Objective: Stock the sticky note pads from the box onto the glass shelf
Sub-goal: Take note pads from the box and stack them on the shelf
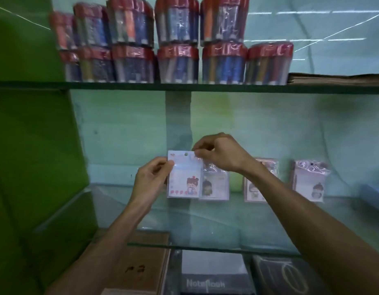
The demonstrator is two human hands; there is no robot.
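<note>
A sticky note pad (184,177) in a clear sleeve, printed with a red-haired cartoon girl, stands upright at the back of the glass shelf (205,220). My left hand (151,177) pinches its left edge. My right hand (218,153) pinches its top right corner from above. Three more pads lean against the back wall to the right: one (215,184) just behind the held pad, one (251,188) partly hidden by my right forearm, and one (311,180) farther right. The box is not in view.
An upper glass shelf (226,88) carries stacked packs of pens with red tops (178,62) and brown paper (333,78). Below the shelf lie a brown notebook (141,265) and dark notebooks (212,279). A green wall (31,135) closes the left side.
</note>
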